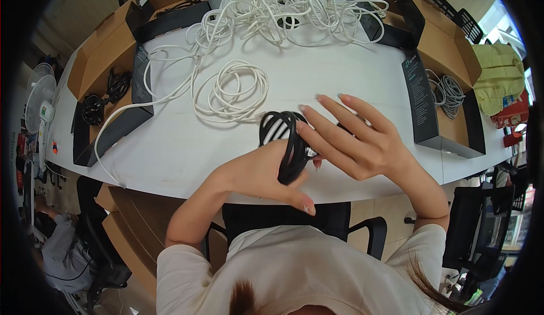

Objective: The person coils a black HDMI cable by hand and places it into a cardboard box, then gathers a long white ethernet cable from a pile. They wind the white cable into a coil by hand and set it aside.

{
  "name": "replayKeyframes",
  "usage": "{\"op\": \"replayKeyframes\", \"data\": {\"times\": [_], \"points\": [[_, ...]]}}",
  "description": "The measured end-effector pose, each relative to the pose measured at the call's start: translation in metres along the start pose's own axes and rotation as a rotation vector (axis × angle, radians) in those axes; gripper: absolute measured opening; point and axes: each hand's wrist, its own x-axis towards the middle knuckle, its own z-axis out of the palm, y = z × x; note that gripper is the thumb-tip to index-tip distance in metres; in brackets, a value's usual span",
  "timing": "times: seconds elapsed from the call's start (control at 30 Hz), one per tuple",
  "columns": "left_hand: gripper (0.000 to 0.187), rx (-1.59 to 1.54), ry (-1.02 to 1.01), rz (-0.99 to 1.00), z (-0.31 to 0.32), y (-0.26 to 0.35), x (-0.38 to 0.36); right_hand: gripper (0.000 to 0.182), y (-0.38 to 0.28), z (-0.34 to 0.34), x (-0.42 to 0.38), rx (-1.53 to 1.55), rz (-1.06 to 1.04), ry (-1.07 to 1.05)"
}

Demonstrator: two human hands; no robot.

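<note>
A coiled black cable [293, 156] hangs in loops around the fingers of my left hand [258, 170], whose thumb sticks out toward me. My right hand [365, 145] meets the coil from the right. Its fingers are long and slightly spread over the cable, with the thumb tip showing beneath them. A bit of black shows between those fingers, and the palm side is hidden. Just beyond the coil, a loosely wound white cable [263, 82] lies on the white table [340, 77].
A tangled heap of white cables [272, 9] spreads across the table's far side. Open cardboard boxes stand around: a left box [141, 82] with black cables, a right box [422, 99] with a grey cable [450, 97]. A black chair [328, 216] is in front of me; another person [68, 252] sits lower left.
</note>
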Motion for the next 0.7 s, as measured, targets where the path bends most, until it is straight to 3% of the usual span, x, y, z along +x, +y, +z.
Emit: {"op": "replayKeyframes", "data": {"times": [0.1,0.2,0.23,0.3,0.47,0.57,0.67,0.7], "points": [[0.04,-0.172,0.005,0.028,0.006,0.008,0.001,0.032,0.004,0.008,0.001,0.315,0.079,-0.024],[0.017,-0.493,-0.312,-0.127,-0.007,0.016,-0.002,0.033,0.003,0.016,0.004,0.662,0.221,-0.037],[0.012,-0.597,-0.389,-0.051,-0.007,0.009,0.001,0.033,0.002,0.018,0.004,0.801,0.299,-0.067],[0.012,-0.8,-0.438,-0.07,-0.015,-0.002,0.004,0.035,0.001,0.02,0.007,1.013,0.48,-0.12],[0.009,-0.978,-0.577,-0.102,-0.027,-0.019,0.015,0.036,0.015,0.03,0.007,1.106,0.406,-0.264],[0.012,-0.907,-0.399,-0.128,-0.032,-0.023,0.016,0.032,0.007,0.041,-0.002,1.05,0.491,-0.221],[0.015,-0.437,0.181,-0.199,-0.033,-0.016,0.02,0.027,0.003,0.05,-0.008,0.876,0.625,-0.179],[0.019,-0.28,0.307,-0.124,-0.032,-0.016,0.022,0.026,0.004,0.053,-0.009,0.822,0.676,-0.166]]}}
